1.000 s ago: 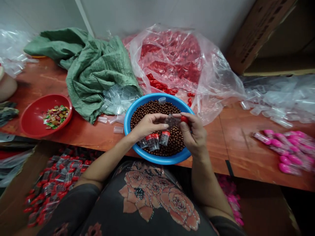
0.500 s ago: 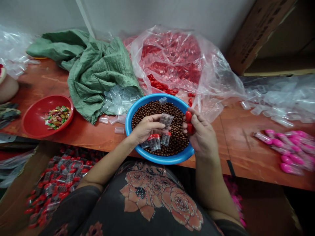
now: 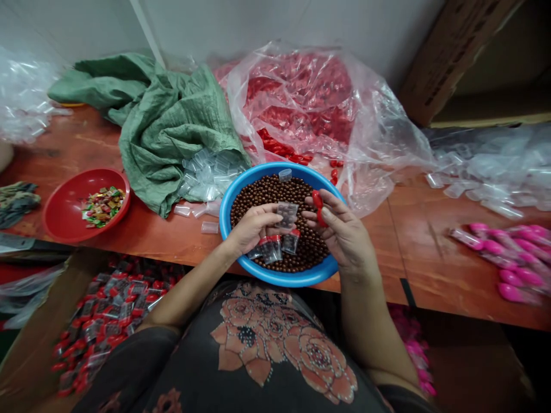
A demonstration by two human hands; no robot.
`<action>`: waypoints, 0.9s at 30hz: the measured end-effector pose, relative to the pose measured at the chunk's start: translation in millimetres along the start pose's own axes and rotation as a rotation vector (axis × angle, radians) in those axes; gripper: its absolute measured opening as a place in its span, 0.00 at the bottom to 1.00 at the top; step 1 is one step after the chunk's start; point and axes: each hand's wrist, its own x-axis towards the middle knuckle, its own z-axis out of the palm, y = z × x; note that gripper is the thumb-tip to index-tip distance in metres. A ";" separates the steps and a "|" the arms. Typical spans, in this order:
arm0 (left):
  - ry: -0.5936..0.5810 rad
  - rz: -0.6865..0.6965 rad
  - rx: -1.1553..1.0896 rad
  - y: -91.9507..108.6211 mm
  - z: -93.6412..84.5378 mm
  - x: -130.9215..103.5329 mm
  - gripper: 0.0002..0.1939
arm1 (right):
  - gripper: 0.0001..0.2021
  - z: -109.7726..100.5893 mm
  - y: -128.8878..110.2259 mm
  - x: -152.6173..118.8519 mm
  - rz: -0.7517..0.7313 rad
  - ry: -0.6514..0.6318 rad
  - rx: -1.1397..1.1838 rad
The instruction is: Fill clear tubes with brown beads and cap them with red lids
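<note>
Over a blue basin (image 3: 282, 281) of small brown balls (image 3: 267, 192), my left hand (image 3: 253, 226) pinches a clear plastic tube (image 3: 287, 215) that looks to have brown balls inside. Several red-capped tubes (image 3: 272, 249) hang just under that hand; whether its lower fingers grip them or they lie on the balls, I cannot tell. Red caps (image 3: 319, 207) are pinched between the thumb and fingers of my right hand (image 3: 344, 235), a short way right of the tube and apart from it. One empty clear tube (image 3: 284, 175) lies on the balls at the basin's far side.
Behind the basin lies a plastic bag of red caps (image 3: 301, 86), beside a green sack (image 3: 172, 126) and loose clear tubes (image 3: 210, 172). A red bowl (image 3: 55, 212) with wrapped candies stands left. Pink-capped tubes (image 3: 512, 258) lie right. Below left, a box holds red-capped tubes (image 3: 107, 315).
My right hand has moved left with the red caps, closer to the tube. The tube in my left hand has turned more upright.
</note>
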 end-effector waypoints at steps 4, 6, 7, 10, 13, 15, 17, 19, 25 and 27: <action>-0.021 -0.030 -0.015 -1.1 -1.7 0.6 0.19 | 0.24 0.0 -3.1 -2.5 -0.044 -0.044 0.018; -0.014 -0.039 0.015 -3.0 -2.2 -0.1 0.18 | 0.26 1.1 -4.4 -4.0 -0.059 -0.084 0.002; -0.020 -0.041 0.044 -4.3 -2.3 -0.7 0.18 | 0.27 1.7 -4.4 -4.3 -0.073 -0.106 -0.010; -0.076 -0.044 0.146 -8.7 -1.8 -3.3 0.19 | 0.29 2.0 -1.0 -3.6 -0.130 -0.171 -0.051; -0.112 -0.020 0.227 -11.6 -1.1 -4.9 0.18 | 0.30 -0.6 2.4 -2.2 -0.176 -0.188 -0.153; -0.111 0.014 0.276 -12.2 -0.7 -5.2 0.18 | 0.28 -2.6 1.7 -3.0 -0.213 -0.205 -0.289; -0.093 0.052 0.322 -12.2 -0.3 -5.6 0.19 | 0.26 -2.8 -1.1 -5.7 -0.288 -0.261 -0.456; -0.072 0.092 0.372 -12.2 0.2 -6.3 0.19 | 0.24 -0.1 -3.3 -9.8 -0.365 -0.292 -0.574; -0.060 0.215 0.526 -16.5 1.5 -7.3 0.16 | 0.19 11.9 9.0 -18.8 -0.398 -0.101 -0.531; -0.060 0.242 0.535 -17.9 1.5 -6.8 0.16 | 0.19 12.1 14.2 -19.6 -0.419 -0.060 -0.507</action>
